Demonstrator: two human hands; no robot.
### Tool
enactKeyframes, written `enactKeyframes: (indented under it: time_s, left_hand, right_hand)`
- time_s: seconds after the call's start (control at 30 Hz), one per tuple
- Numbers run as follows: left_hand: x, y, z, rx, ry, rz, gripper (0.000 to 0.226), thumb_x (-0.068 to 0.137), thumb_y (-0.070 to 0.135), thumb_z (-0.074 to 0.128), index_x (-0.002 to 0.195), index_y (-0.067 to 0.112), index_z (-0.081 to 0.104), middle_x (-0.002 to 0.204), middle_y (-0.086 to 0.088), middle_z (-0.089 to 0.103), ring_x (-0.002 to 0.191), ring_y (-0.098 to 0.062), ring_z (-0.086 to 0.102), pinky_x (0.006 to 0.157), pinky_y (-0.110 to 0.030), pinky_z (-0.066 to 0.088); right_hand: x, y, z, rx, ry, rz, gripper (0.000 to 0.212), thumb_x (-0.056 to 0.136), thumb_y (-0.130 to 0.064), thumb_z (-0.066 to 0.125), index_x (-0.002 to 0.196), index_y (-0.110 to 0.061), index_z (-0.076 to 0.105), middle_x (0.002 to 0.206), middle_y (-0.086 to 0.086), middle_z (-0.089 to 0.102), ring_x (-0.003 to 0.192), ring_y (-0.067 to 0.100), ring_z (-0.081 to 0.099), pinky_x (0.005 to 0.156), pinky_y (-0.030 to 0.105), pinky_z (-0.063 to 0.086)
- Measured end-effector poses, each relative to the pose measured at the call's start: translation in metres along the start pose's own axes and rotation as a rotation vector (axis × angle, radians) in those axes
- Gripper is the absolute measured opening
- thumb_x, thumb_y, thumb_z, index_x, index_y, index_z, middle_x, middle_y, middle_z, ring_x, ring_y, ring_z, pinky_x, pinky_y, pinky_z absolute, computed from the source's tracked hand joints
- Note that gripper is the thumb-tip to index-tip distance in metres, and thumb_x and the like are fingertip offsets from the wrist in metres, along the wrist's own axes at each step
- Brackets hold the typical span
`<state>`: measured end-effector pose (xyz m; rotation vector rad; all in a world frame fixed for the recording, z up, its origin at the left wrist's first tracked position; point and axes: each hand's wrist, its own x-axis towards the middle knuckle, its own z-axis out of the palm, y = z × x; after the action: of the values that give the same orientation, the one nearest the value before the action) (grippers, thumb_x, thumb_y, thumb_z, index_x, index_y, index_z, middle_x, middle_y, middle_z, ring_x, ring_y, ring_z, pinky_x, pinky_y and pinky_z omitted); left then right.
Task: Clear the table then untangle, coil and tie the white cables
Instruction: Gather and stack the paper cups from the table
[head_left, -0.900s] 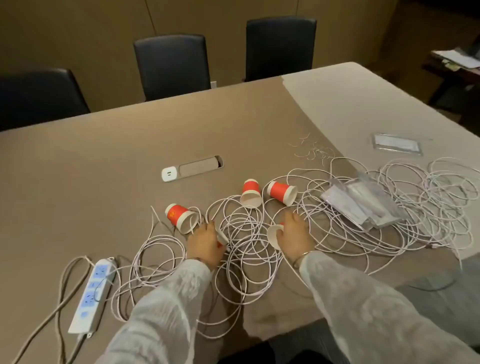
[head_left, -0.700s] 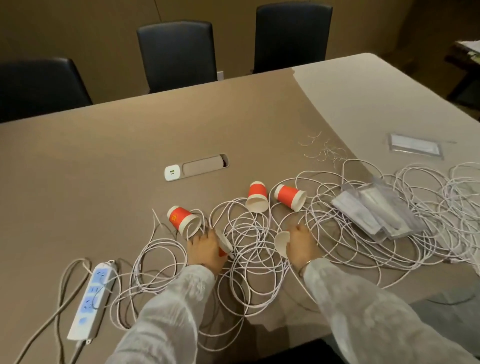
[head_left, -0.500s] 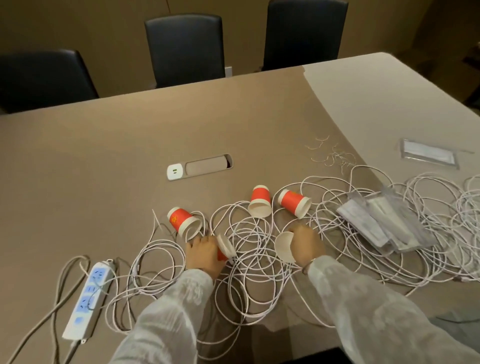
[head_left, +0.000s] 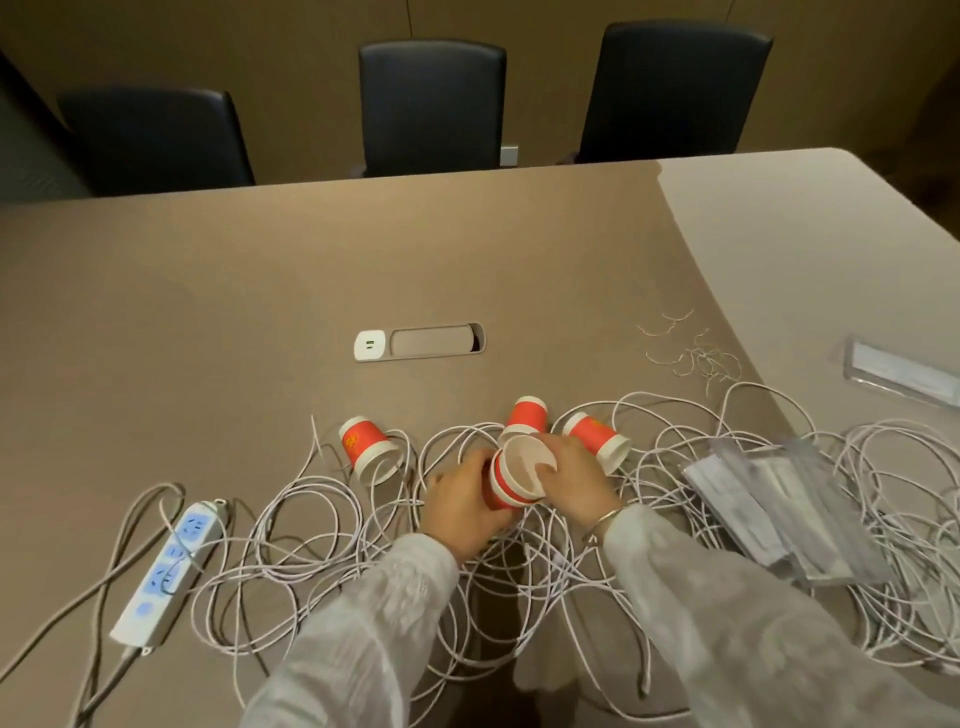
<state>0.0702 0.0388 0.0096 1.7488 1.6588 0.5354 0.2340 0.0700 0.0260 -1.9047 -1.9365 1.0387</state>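
Observation:
White cables (head_left: 322, 525) lie tangled across the near part of the brown table (head_left: 260, 291). Above the tangle, my left hand (head_left: 460, 506) grips a red paper cup (head_left: 501, 491) by its side. My right hand (head_left: 574, 480) holds a second cup (head_left: 527, 465) whose bottom sits inside the first. Three more red cups lie among the cables: one on its side at the left (head_left: 366, 447), one just beyond my hands (head_left: 527, 415), one on its side at the right (head_left: 597, 439).
A white power strip (head_left: 166, 566) lies at the near left. Clear plastic packets (head_left: 779, 514) rest on the cables at the right. Thin twist ties (head_left: 685, 353) and a clear flat case (head_left: 898, 371) lie further right. A socket panel (head_left: 418, 343) sits mid-table. Three dark chairs stand behind.
Each hand lifted a cup off the cables and brought it to the middle; the right hand's cup now sits inside the left hand's cup. The camera view shifted left.

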Motion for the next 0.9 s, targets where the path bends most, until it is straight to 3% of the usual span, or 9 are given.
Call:
enactKeyframes:
  time_s: [0.13, 0.27, 0.33, 0.43, 0.57, 0.77, 0.9]
  left_hand:
    - [0.011, 0.017, 0.011, -0.04, -0.045, 0.033, 0.07, 0.062, 0.04, 0.086, 0.124, 0.027, 0.056, 0.118, 0.002, 0.068, 0.107, -0.022, 0.064, 0.094, -0.039, 0.049]
    - [0.032, 0.027, 0.019, 0.046, -0.213, 0.062, 0.075, 0.074, 0.018, 0.077, 0.142, 0.02, 0.045, 0.139, -0.007, 0.054, 0.124, -0.028, 0.054, 0.104, -0.033, 0.041]
    - [0.044, 0.035, 0.023, 0.058, -0.233, 0.065, 0.066, 0.08, 0.007, 0.065, 0.142, 0.015, 0.045, 0.138, -0.014, 0.053, 0.125, -0.032, 0.051, 0.103, -0.033, 0.04]
    - [0.074, 0.055, 0.037, 0.137, -0.26, 0.125, 0.053, 0.085, 0.012, 0.063, 0.136, 0.014, 0.051, 0.133, -0.011, 0.056, 0.124, -0.031, 0.052, 0.103, -0.034, 0.04]
    - [0.106, 0.072, 0.065, 0.251, -0.405, 0.141, 0.072, 0.087, 0.001, 0.055, 0.152, 0.015, 0.029, 0.157, -0.008, 0.029, 0.143, -0.026, 0.032, 0.115, -0.026, 0.023]
    - [0.123, 0.068, 0.1, 0.362, -0.538, 0.073, 0.082, 0.088, 0.001, 0.057, 0.156, 0.016, 0.013, 0.164, -0.007, 0.003, 0.151, -0.026, 0.008, 0.12, -0.035, 0.017]
    - [0.129, 0.067, 0.101, 0.248, -0.47, 0.031, 0.078, 0.086, -0.006, 0.055, 0.154, 0.017, 0.024, 0.162, -0.005, 0.02, 0.147, -0.026, 0.025, 0.119, -0.034, 0.023]
  right_hand:
    - [0.0, 0.014, -0.001, 0.069, -0.008, 0.073, 0.031, 0.092, -0.003, 0.046, 0.123, -0.005, 0.054, 0.119, 0.019, 0.062, 0.108, 0.035, 0.06, 0.083, 0.031, 0.045]
    - [-0.001, 0.04, -0.016, 0.126, 0.084, 0.232, 0.035, 0.089, -0.002, 0.049, 0.123, -0.002, 0.057, 0.116, 0.023, 0.063, 0.102, 0.044, 0.061, 0.087, 0.048, 0.051]
    - [-0.005, 0.06, -0.026, 0.122, 0.179, 0.31, 0.033, 0.089, -0.007, 0.052, 0.12, -0.003, 0.06, 0.114, 0.023, 0.065, 0.104, 0.042, 0.061, 0.087, 0.043, 0.051]
    - [-0.01, 0.09, -0.042, 0.152, 0.305, 0.413, 0.029, 0.088, -0.01, 0.053, 0.115, -0.006, 0.065, 0.111, 0.023, 0.068, 0.105, 0.042, 0.061, 0.086, 0.037, 0.047]
    - [-0.006, 0.114, -0.055, 0.151, 0.343, 0.522, 0.033, 0.091, -0.012, 0.05, 0.122, -0.011, 0.061, 0.119, 0.02, 0.065, 0.111, 0.04, 0.058, 0.092, 0.037, 0.043]
    - [0.015, 0.127, -0.056, 0.174, 0.288, 0.504, 0.035, 0.092, -0.002, 0.045, 0.126, -0.009, 0.053, 0.116, 0.022, 0.063, 0.107, 0.04, 0.058, 0.082, 0.032, 0.039]
    - [0.03, 0.121, -0.054, 0.232, 0.279, 0.415, 0.03, 0.091, 0.002, 0.045, 0.12, -0.003, 0.054, 0.113, 0.022, 0.063, 0.106, 0.038, 0.058, 0.079, 0.029, 0.037]
